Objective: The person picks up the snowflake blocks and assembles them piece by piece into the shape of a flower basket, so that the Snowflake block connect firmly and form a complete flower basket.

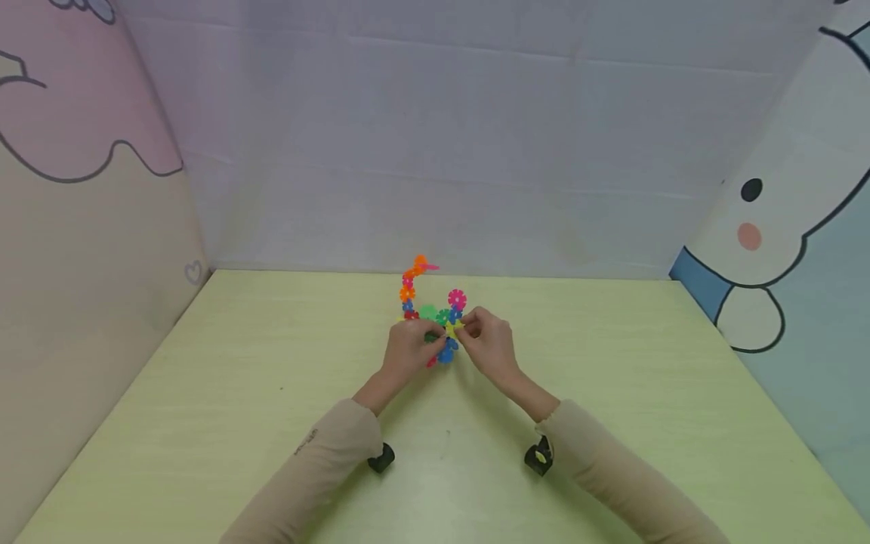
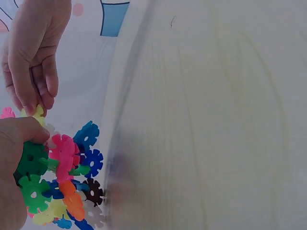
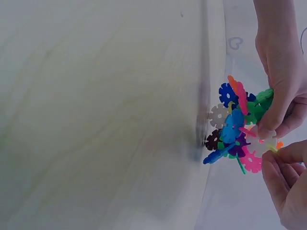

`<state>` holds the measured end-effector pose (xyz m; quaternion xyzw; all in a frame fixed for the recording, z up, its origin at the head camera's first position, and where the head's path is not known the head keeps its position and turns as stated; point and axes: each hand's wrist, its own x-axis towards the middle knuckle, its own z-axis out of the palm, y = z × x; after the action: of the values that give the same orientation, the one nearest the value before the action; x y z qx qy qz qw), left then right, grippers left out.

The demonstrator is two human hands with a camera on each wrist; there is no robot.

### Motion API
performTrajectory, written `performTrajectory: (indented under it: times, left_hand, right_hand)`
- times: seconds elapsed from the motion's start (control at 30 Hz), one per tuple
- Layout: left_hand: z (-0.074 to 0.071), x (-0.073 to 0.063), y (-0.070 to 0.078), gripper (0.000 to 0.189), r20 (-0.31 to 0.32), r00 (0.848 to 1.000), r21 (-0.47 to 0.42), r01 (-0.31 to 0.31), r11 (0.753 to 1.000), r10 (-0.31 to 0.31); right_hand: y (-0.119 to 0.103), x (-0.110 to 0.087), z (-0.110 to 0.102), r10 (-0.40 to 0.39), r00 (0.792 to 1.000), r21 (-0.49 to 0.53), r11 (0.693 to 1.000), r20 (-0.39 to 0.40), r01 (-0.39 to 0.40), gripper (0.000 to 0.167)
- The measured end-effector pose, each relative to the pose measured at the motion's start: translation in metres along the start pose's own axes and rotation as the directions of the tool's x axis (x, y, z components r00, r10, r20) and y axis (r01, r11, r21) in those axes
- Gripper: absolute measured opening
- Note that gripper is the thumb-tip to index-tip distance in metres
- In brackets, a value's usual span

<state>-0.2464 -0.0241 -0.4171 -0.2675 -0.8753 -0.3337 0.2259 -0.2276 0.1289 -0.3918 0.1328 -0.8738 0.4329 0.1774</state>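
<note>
Between the two hands is a figure of interlocking snowflake discs point(image 1: 445, 353) in many colours, with an orange and pink curved chain point(image 1: 407, 293) rising at its far left. My left hand point(image 1: 410, 344) grips the figure from the left; in the right wrist view its thumb presses a whitish disc point(image 3: 256, 144). From the right, my right hand point(image 1: 491, 344) pinches a yellow snowflake disc point(image 2: 36, 114) against the figure's edge. A pink disc point(image 1: 458, 299) stands above a blue one just beyond the right fingertips. Fingers hide part of the figure's middle.
A pale yellow-green table point(image 1: 612, 363) lies under the hands. A whitish cloth wall point(image 1: 448, 151) rises behind its far edge, with cartoon-printed panels point(image 1: 802, 249) on both sides. Dark wrist cameras point(image 1: 539, 457) hang below the sleeves.
</note>
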Motion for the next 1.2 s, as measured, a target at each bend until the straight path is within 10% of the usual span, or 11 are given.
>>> performTrajectory:
  times: [0.33, 0.53, 0.73, 0.87, 1.03, 1.2]
  left_hand:
    - [-0.017, -0.001, 0.008, 0.022, 0.329, 0.943, -0.088, 0.088, 0.992, -0.055]
    - [-0.043, 0.016, -0.001, 0.014, 0.026, 0.997, -0.215, 0.079, 0.973, -0.076]
    - [-0.053, 0.039, -0.009, 0.017, -0.152, 0.988, -0.162, -0.012, 0.987, -0.013]
    - [-0.053, 0.051, -0.01, 0.036, 0.044, 0.997, -0.151, 0.072, 0.986, -0.066]
    - [-0.053, 0.059, -0.008, 0.044, 0.353, 0.918, -0.206, 0.265, 0.942, -0.181]
    - [-0.054, 0.061, -0.006, 0.041, 0.434, 0.881, -0.209, 0.303, 0.93, -0.189]
  right_hand:
    - [0.025, -0.007, -0.023, -0.018, 0.967, -0.033, 0.999, 0.255, 0.028, 0.011]
    - [0.031, -0.002, -0.036, -0.007, 0.974, 0.026, 1.0, 0.227, 0.001, 0.02]
    - [0.028, 0.001, -0.037, -0.006, 0.988, 0.09, 0.996, 0.153, -0.008, 0.02]
    - [0.028, 0.0, -0.031, -0.032, 0.993, 0.18, 0.984, 0.11, 0.012, 0.017]
    - [0.015, -0.001, -0.025, -0.075, 0.995, 0.275, 0.96, 0.071, 0.053, 0.017]
    - [-0.009, -0.004, -0.026, -0.115, 0.993, 0.265, 0.959, 0.027, 0.103, 0.017]
